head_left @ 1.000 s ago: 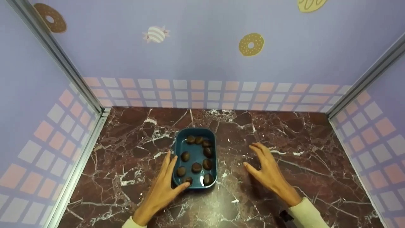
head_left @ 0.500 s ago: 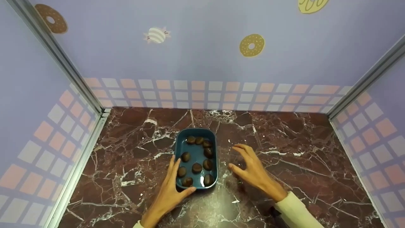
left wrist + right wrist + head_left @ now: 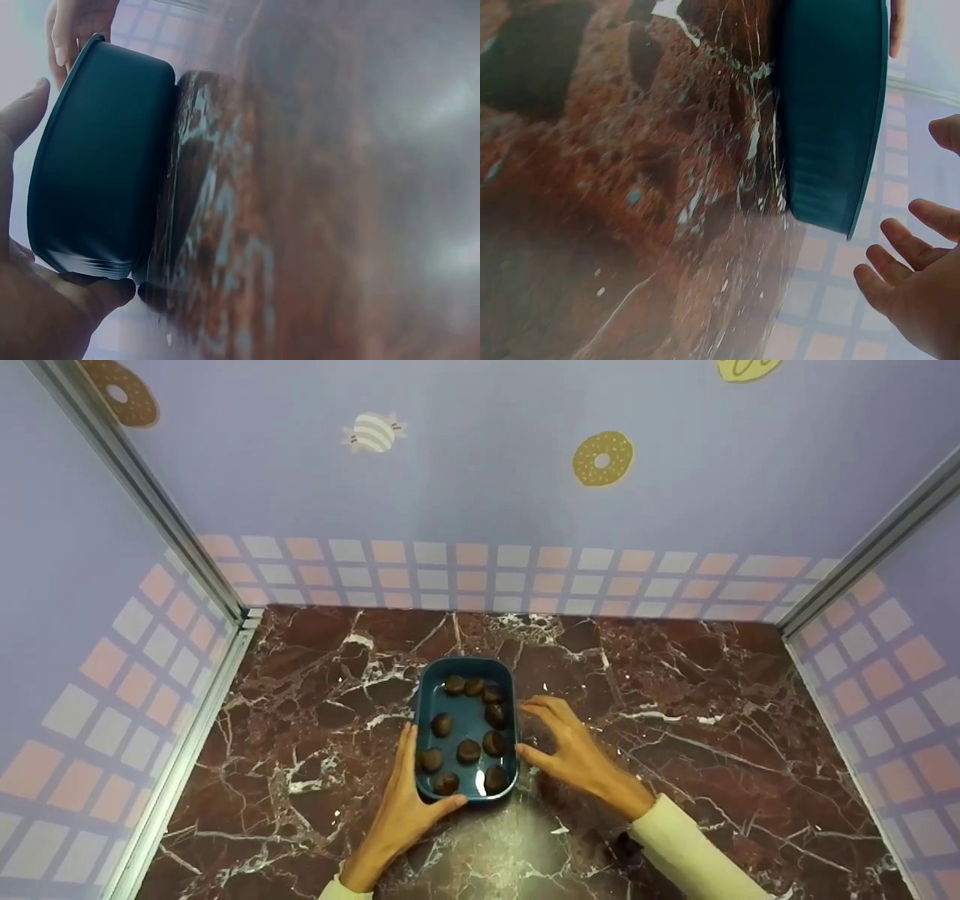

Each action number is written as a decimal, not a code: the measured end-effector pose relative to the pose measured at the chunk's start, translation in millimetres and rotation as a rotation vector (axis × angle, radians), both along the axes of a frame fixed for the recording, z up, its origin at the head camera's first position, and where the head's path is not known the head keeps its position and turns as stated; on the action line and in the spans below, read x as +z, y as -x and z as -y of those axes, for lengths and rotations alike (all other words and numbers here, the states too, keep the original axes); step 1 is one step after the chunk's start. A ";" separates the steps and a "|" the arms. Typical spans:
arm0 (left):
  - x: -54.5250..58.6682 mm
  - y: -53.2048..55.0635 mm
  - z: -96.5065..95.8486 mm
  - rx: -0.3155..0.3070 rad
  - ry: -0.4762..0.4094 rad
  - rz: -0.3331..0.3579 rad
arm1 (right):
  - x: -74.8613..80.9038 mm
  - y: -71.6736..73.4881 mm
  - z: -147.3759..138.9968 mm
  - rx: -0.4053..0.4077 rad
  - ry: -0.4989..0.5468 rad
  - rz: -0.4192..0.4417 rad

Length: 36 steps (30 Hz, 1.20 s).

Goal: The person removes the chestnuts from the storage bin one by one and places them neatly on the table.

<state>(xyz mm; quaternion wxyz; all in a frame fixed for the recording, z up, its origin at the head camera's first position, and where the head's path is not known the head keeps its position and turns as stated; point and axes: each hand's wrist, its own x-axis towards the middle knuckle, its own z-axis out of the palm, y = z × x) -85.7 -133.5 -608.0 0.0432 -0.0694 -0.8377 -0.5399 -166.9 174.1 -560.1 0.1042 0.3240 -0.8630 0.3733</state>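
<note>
A dark teal rectangular dish point(image 3: 466, 718) with rounded corners sits mid-counter, holding several round brown pieces point(image 3: 469, 751) that look like chestnuts. Along its left wall lie the straight fingers of my left hand point(image 3: 409, 810), the thumb stretched toward the near rim. In the left wrist view, these fingers reach the wall of the dish point(image 3: 105, 157) low down, while the thumb stands apart from it. My right hand point(image 3: 574, 754) is beside the right wall with fingers spread and relaxed. The right wrist view shows a gap between this hand point(image 3: 922, 277) and the dish point(image 3: 832, 112).
The countertop point(image 3: 675, 765) is dark red marble with white veins and small white specks. A lilac back wall point(image 3: 480, 495) with printed sweets and a checked band closes it off behind. Side panels with metal corner rails point(image 3: 187, 735) stand left and right.
My right hand has moved left, from well away on the counter to close by the dish's right wall. My left hand has shifted slightly right, against the dish's left side. The dish has stayed put.
</note>
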 end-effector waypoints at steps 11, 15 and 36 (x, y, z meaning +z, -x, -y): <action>-4.5 3.5 -1.7 -0.032 -0.060 0.035 | -9.2 9.6 29.4 0.124 0.009 -0.081; -4.6 4.0 -1.8 -0.036 -0.081 0.036 | -8.0 11.7 36.3 0.137 -0.029 -0.023; -7.6 2.7 1.5 -0.028 -0.104 0.085 | -16.9 23.6 74.2 0.112 -0.296 0.015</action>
